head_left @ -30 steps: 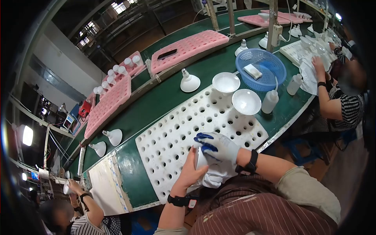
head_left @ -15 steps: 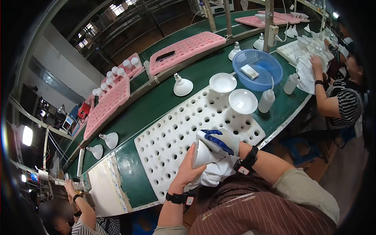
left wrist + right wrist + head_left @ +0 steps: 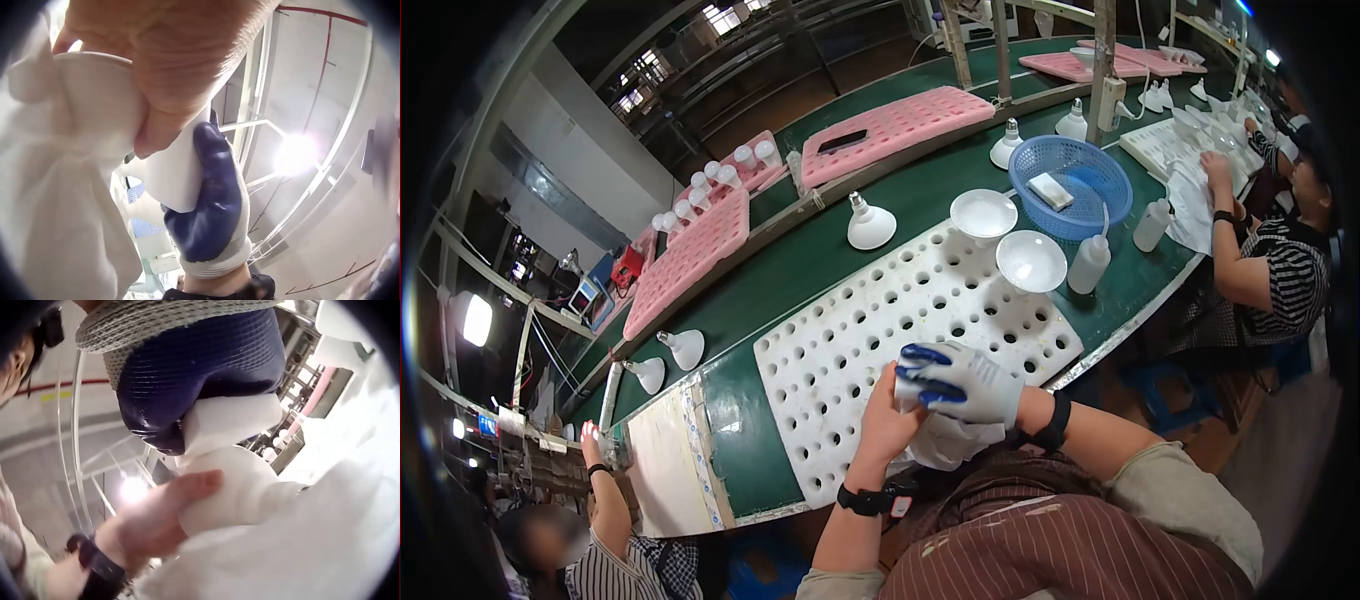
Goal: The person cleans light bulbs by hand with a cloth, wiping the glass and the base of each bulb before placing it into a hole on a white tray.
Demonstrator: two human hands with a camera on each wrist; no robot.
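Note:
Near the worker's lap, the bare left hand [image 3: 885,425] grips a white cone-shaped lamp [image 3: 234,481] by its side, thumb on the outer wall. The right hand [image 3: 975,388], in a white glove with blue coating, curls its fingers round a white block [image 3: 237,422] held against the lamp's wide end. In the left wrist view the block [image 3: 175,178] stands between the bare thumb and the blue glove [image 3: 215,200]. A white cloth [image 3: 948,445] hangs round the lamp's narrow end, which is mostly hidden.
A white foam board with holes [image 3: 830,375] lies in front of the hands; two white lamps [image 3: 1032,262] rest at its far right. Beyond are a blue basket [image 3: 1090,185], squeeze bottles [image 3: 1089,264], upright lamps [image 3: 870,225] and pink trays [image 3: 895,125]. People sit at both sides.
The gloved hand has turned so its back faces up and covers more of the lamp, whose side showed plainly half a second ago. The left hand keeps its hold.

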